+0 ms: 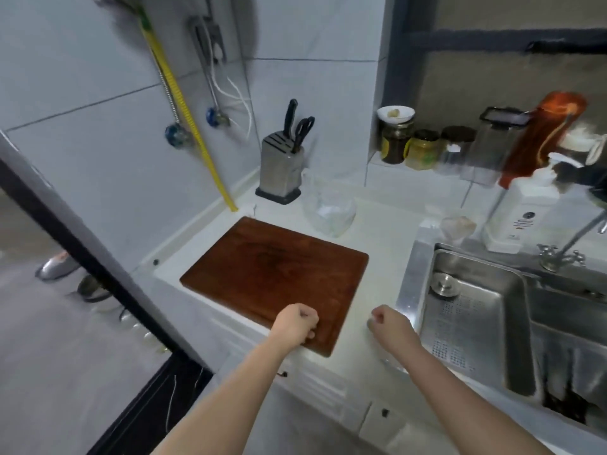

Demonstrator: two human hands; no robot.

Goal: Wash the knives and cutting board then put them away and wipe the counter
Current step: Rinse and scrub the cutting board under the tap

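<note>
Wooden board (275, 277) lies flat on the counter (384, 244), left of the sink (473, 323). Your left hand (295, 326) sits on the board's near edge by its near right corner, fingers curled over the rim. Your right hand (389, 325) is a fist on bare counter between board and sink, holding nothing. Knife block (281, 167) stands in the far corner.

A home kitchen: steel sink (473, 326), knife block (281, 169), jars (423, 149) on tiled ledge.
</note>
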